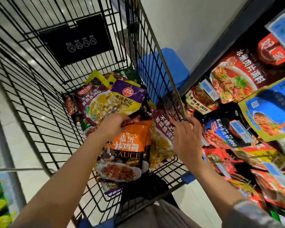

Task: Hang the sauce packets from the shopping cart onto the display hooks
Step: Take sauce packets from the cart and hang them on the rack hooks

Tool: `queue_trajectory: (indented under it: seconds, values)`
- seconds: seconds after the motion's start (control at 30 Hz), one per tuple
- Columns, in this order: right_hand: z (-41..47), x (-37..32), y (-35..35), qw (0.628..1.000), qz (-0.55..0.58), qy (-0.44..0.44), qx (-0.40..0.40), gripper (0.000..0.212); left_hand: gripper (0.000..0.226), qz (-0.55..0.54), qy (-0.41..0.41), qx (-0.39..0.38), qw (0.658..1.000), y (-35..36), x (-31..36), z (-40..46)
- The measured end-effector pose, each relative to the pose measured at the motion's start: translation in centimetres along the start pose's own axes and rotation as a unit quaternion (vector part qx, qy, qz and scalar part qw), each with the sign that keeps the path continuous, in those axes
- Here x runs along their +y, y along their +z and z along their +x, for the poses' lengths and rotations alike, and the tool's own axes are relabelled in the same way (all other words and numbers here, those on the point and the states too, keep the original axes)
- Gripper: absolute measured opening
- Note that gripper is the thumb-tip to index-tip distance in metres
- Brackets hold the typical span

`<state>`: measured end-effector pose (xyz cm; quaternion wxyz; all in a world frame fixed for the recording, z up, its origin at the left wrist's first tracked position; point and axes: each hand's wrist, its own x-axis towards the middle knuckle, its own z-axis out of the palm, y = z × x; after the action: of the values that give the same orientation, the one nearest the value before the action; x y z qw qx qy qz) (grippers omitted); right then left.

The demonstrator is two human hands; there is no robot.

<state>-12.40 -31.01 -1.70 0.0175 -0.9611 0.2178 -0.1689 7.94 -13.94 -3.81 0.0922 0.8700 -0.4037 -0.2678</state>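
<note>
Many sauce packets (pixel 127 145) are still piled in the shopping cart (pixel 40 96), so most hanging remains; the left hand (pixel 112 125) curls its fingers around the orange packet's top, while the right hand (pixel 187 135) pinches a purple packet (pixel 163 129) near the display hooks (pixel 237 129).

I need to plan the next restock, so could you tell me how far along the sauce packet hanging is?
Done: the display hooks on the right already carry many packets. In hand: the left hand grips the top of the orange sauce packet inside the shopping cart; the right hand rests at the cart's side by a maroon packet. Left: a pile remains in the cart, including a purple packet.
</note>
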Motion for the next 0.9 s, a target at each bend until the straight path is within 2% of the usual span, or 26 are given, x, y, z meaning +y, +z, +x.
queue_trajectory:
  seconds: [0.07, 0.13, 0.23, 0.33, 0.47, 0.6, 0.73, 0.9]
  values:
    - [0.2, 0.0, -0.2, 1.000, 0.007, -0.006, 0.004, 0.012, 0.038, 0.043, -0.034, 0.002, 0.998, 0.0, -0.5, -0.5]
    - [0.4, -0.1, -0.2, 1.000, 0.007, -0.001, 0.010, 0.011, 0.031, 0.041, -0.055, 0.008, 0.998, 0.2, -0.9, -1.0]
    - [0.3, -0.1, -0.1, 1.000, 0.010, 0.006, 0.008, 0.011, 0.033, 0.078, -0.047, 0.058, 0.994, 0.7, -1.0, -2.5]
    - [0.3, 0.0, 0.1, 1.000, 0.015, 0.012, -0.004, 0.012, 0.030, 0.031, -0.022, 0.119, 0.992, 0.5, -0.1, -4.6]
    - [0.2, 0.0, 0.0, 0.999, 0.025, 0.026, -0.009, 0.012, 0.039, 0.018, 0.072, 0.262, 0.962, -0.6, 1.7, -7.9]
    - [0.1, 0.3, 0.2, 1.000, 0.000, -0.005, -0.029, 0.022, 0.038, -0.003, 0.058, 0.395, 0.917, -2.2, 3.6, -10.5]
    - [0.2, 0.2, 0.0, 0.999, 0.001, 0.005, -0.043, 0.015, 0.042, 0.013, 0.040, 0.368, 0.929, -0.6, 4.2, -9.9]
    - [0.3, 0.0, -0.2, 0.999, -0.008, 0.011, -0.050, 0.012, 0.062, 0.032, -0.018, 0.335, 0.942, 1.3, 3.5, -9.2]
